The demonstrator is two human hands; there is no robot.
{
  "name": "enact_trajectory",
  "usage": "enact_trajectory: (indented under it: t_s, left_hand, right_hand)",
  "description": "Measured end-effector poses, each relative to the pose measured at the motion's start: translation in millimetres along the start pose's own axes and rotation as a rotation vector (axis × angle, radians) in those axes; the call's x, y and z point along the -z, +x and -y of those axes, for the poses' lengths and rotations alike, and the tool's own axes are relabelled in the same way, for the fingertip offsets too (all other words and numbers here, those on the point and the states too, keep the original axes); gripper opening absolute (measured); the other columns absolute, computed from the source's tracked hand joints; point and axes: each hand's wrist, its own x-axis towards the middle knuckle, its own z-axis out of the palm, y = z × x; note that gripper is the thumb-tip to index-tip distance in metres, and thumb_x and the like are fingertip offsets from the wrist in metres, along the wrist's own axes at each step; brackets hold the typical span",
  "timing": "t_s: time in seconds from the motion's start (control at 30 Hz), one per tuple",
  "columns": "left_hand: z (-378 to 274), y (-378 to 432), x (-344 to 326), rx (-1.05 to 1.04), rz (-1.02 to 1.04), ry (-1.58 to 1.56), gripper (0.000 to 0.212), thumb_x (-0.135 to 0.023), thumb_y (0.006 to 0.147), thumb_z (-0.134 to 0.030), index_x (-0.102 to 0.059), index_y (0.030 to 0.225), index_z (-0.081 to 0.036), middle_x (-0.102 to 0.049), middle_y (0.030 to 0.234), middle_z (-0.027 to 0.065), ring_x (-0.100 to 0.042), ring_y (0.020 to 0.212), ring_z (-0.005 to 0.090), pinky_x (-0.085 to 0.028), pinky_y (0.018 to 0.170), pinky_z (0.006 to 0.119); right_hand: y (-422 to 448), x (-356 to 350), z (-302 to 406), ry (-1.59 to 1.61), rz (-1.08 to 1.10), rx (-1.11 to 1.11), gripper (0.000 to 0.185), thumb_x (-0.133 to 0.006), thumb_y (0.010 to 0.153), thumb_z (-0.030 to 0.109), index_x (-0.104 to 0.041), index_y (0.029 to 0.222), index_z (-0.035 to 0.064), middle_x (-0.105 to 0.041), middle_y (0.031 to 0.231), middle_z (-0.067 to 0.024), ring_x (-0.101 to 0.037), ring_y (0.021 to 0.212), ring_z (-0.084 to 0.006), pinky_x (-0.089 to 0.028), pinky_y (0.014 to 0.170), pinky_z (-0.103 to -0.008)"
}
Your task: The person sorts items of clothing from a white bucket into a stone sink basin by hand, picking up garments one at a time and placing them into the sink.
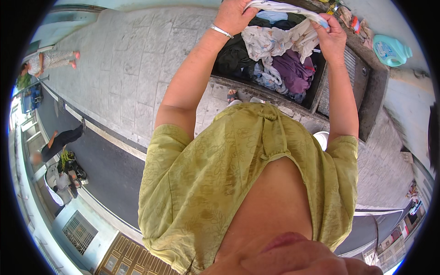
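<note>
My left hand, with a silver bangle at its wrist, grips one end of a twisted white printed cloth. The other end is in my right hand. Between them the cloth forms a taut roll, and a loose, crumpled part hangs below it. Both hands are over a dark wash basin heaped with laundry. In it lie a purple garment, dark clothes, a pale blue-and-white patterned cloth and a light blue piece.
Right of the basin is a ridged washboard slab within a stone trough. A turquoise detergent bottle and rags line the ledge. A white bucket stands near my right elbow. Two people are off to the left.
</note>
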Motion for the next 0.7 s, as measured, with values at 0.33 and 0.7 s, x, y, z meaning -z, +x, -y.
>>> enact_trajectory:
  t_s: [0.33,0.7]
  left_hand:
    - [36.7,2.9,-34.4,0.167,0.827,0.644,0.042,-0.062,0.07,-0.032,-0.055,0.102,-0.006,-0.061,0.079,0.0168,-0.059,0.076,0.0307,-0.046,0.071,0.037]
    - [42.6,-34.2,-38.4,0.151,1.137,0.503,0.043,-0.07,0.06,-0.039,-0.064,0.081,-0.002,-0.062,0.082,0.0176,-0.06,0.078,0.0304,-0.046,0.072,0.035]
  right_hand:
    - [42.1,3.6,69.3,-0.452,-0.002,0.297,0.013,-0.058,0.065,-0.001,-0.057,0.077,0.0034,-0.054,0.068,-0.0018,-0.05,0.064,-0.0108,-0.039,0.058,-0.0225]
    - [-10.4,8.5,2.8,-0.235,0.041,0.077,0.022,-0.061,0.066,-0.001,-0.058,0.087,0.006,-0.058,0.08,0.0003,-0.053,0.074,-0.0073,-0.043,0.07,-0.0202]
